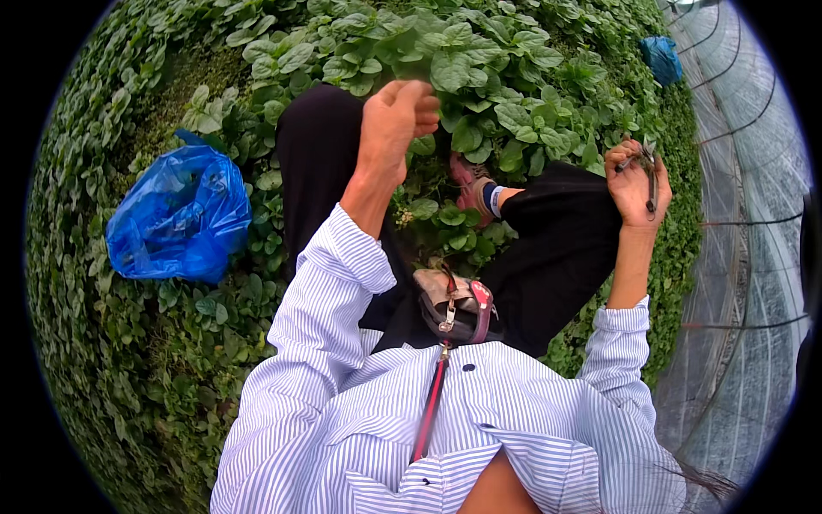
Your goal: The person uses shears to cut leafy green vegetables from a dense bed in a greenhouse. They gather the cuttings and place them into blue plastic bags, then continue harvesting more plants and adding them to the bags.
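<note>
My left hand is raised over my left knee, in front of broad-leaved green plants. Its fingers are bent and slightly blurred, and whether anything small is pinched between them cannot be made out. Just beyond the fingertips a patch of leaves looks smeared. Out to the right, beside my right knee, my right hand is turned palm up. It holds a small metal cutting tool, seemingly snips or scissors, lying across the fingers and palm.
An open blue plastic bag rests on the plants at left. Another blue bag lies far right, near clear plastic sheeting with thin hoops. A small bag hangs from a strap at my lap. My shoe is among the leaves.
</note>
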A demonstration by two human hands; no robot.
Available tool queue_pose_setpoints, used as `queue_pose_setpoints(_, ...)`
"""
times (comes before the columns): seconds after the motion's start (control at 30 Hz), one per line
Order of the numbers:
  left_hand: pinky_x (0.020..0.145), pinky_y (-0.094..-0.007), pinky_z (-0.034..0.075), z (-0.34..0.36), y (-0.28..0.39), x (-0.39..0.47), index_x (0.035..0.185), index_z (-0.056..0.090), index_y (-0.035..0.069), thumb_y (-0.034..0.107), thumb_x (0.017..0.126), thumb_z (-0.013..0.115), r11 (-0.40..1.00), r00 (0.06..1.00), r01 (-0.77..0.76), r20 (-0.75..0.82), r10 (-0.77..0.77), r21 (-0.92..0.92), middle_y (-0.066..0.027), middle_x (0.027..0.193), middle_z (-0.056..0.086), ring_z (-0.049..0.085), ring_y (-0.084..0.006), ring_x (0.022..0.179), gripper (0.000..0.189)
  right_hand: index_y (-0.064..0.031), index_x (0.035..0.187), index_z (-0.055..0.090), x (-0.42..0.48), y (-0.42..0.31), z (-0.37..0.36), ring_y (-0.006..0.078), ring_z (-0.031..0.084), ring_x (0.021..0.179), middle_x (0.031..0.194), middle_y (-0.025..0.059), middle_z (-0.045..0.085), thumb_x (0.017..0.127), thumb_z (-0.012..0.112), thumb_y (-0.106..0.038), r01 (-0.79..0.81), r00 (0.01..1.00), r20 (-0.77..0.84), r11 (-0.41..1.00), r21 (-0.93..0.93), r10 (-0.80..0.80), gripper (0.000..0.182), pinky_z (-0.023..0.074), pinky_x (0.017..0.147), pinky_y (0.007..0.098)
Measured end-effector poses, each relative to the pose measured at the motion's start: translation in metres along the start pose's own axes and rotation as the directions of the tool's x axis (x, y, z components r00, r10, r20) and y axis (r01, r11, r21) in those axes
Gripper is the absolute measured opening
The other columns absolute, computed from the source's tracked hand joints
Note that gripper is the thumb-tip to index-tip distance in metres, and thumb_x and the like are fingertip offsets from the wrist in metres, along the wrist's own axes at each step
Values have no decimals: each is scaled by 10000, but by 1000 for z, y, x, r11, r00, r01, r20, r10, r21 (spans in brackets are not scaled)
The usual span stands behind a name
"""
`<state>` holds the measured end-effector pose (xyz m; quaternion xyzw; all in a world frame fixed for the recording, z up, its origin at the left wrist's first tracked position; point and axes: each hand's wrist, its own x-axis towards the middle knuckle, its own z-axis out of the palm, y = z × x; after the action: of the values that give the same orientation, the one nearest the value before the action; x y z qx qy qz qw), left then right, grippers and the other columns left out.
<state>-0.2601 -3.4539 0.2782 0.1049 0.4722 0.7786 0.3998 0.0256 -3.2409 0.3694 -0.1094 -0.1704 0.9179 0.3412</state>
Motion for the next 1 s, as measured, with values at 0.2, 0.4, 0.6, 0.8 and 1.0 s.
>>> queue_pose_setpoints(0.2, 729, -275, 537, -3, -1, -12, 1033, 631, 12, 246, 987, 545, 997, 998, -32, 50, 29, 72, -42, 873, 658, 622, -117, 731, 253, 152, 1259, 366, -4, -3, 9, 309, 486, 958, 1011, 188, 489, 938, 478, -200, 53, 976, -216, 994, 95, -31, 490, 436, 900, 472)
queue_pose_setpoints(0.4, 705, -262, 542, -7, -1, -17, 1036, 632, 10, 244, 985, 558, 994, 999, -26, 38, 22, 107, -46, 874, 657, 620, -109, 719, 251, 167, 1309, 334, -9, -4, 11, 328, 474, 1016, 1064, 200, 474, 928, 486, -172, 76, 973, -223, 994, 77, -57, 532, 423, 951, 480)
queue_pose_setpoints(0.6, 712, -274, 548, -9, -7, -17, 1047, 620, 4, 238, 989, 554, 989, 999, -27, 29, 23, 147, -49, 879, 659, 628, -120, 727, 250, 141, 1193, 402, -7, -22, -7, 382, 490, 1092, 1132, 254, 505, 955, 445, -236, 40, 982, -189, 995, 96, -21, 448, 404, 1011, 539)
queue_pose_setpoints(0.8, 720, -283, 534, -1, -13, -13, 1051, 631, -33, 258, 962, 557, 980, 1000, -20, -5, 22, 200, -94, 896, 667, 623, -143, 727, 314, 162, 1342, 304, 2, -47, -33, 367, 476, 1084, 1133, 219, 480, 951, 456, -170, 76, 975, -215, 994, 82, -56, 535, 401, 1015, 527)
queue_pose_setpoints(1.0, 676, -250, 498, 14, -37, -10, 1023, 646, -35, 212, 965, 561, 913, 1000, 26, -4, -26, 407, -59, 853, 662, 604, -116, 717, 268, 154, 1251, 385, 39, -61, -71, 360, 513, 1063, 1129, 236, 507, 975, 474, -203, -67, 994, -79, 996, 54, 71, 460, 461, 963, 484)
